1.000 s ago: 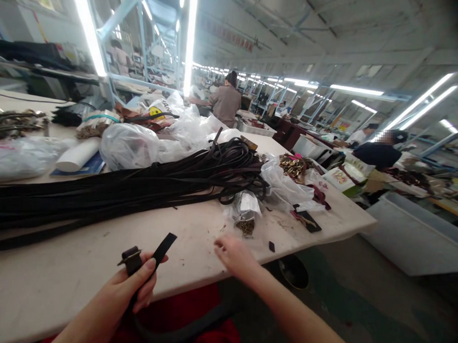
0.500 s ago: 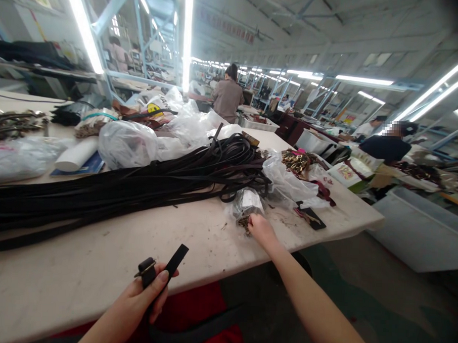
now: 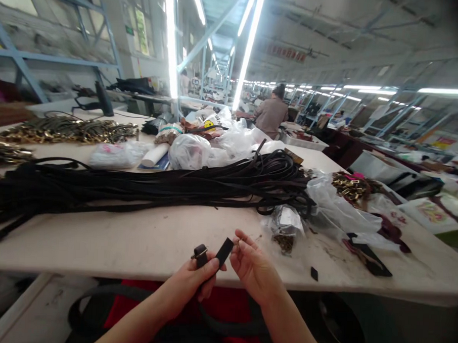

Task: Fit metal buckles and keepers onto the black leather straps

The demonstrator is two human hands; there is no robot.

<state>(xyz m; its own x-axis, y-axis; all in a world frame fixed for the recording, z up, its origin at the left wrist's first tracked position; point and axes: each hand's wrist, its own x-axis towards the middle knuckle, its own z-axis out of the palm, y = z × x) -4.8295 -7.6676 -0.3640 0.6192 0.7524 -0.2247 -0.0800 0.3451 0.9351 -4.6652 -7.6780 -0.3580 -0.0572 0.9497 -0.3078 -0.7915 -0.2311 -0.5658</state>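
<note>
My left hand (image 3: 197,281) is closed around a black strap (image 3: 224,250). The strap's flat end sticks up past my thumb, and a folded loop with a metal buckle (image 3: 195,253) shows on the other side of the hand. Close by the strap's tip, the thumb and fingers of my right hand (image 3: 253,268) are pinched together. Something small may be between them, but I cannot make it out. To the right, an open clear plastic bag (image 3: 287,217) lies on the table with small brass-coloured metal pieces (image 3: 284,243) at its mouth.
A long bundle of black straps (image 3: 167,186) lies across the pale table (image 3: 127,238). Behind it are plastic bags (image 3: 192,152) and gold-coloured hardware (image 3: 75,129). More metal fittings (image 3: 349,188) lie at right, near a black flat piece (image 3: 373,259). A person (image 3: 272,115) works further back.
My right hand has left the bag of metal pieces and come over beside the strap's end. My left hand still holds the strap. The view has turned to the left.
</note>
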